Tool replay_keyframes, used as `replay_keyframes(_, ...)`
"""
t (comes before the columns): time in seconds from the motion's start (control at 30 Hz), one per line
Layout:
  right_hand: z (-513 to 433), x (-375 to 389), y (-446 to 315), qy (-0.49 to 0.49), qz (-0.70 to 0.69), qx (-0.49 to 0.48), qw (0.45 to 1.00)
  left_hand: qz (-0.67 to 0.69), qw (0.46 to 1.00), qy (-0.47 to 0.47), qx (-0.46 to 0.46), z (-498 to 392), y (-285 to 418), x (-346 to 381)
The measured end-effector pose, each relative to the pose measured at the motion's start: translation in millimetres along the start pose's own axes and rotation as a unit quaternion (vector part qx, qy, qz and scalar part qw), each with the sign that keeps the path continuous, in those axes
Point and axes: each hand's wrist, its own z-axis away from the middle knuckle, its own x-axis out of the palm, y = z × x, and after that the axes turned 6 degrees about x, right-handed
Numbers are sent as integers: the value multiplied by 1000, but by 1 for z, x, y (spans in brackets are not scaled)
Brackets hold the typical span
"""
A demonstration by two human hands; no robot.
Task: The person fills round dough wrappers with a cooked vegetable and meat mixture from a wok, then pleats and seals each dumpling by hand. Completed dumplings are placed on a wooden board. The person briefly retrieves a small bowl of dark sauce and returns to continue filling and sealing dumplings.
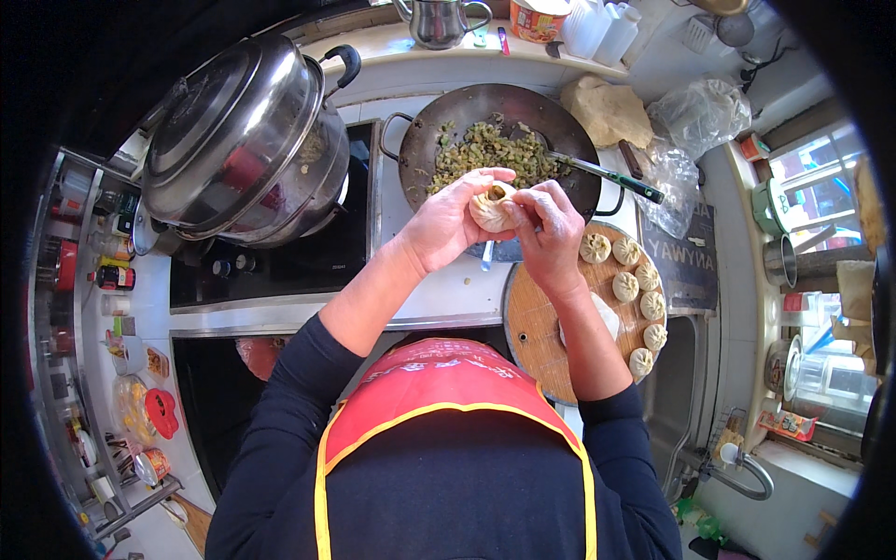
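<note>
My left hand (448, 220) cups a partly pleated dough bun (493, 207), its top open with filling showing. The fingers of my right hand (549, 227) pinch the bun's right edge. Just beyond my hands is a wok (507, 101) of chopped vegetable filling (483, 150), and a spoon with a green-and-black handle (616, 178) rests in it. On the round wooden board (535, 350) at the right, several pleated buns (625, 286) sit along the edge. A flat piece of dough (603, 316) lies there too, partly hidden by my right forearm.
A large lidded steamer pot (245, 140) stands on the black cooktop (301, 269) at the left. Right of the board is a sink (675, 392) with a faucet (752, 476). Plastic bags (703, 115) lie beyond the wok's right side. A metal teapot (437, 24) stands on the back ledge.
</note>
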Motion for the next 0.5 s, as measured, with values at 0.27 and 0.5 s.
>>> replay_keyframes(0.27,-3,-2,-1,-9,62,-125,990,-129,992,0,12,5,-1,11)
replay_keyframes(0.5,-10,-7,-9,-55,13,9,998,-216,976,-19,6,1,10,7)
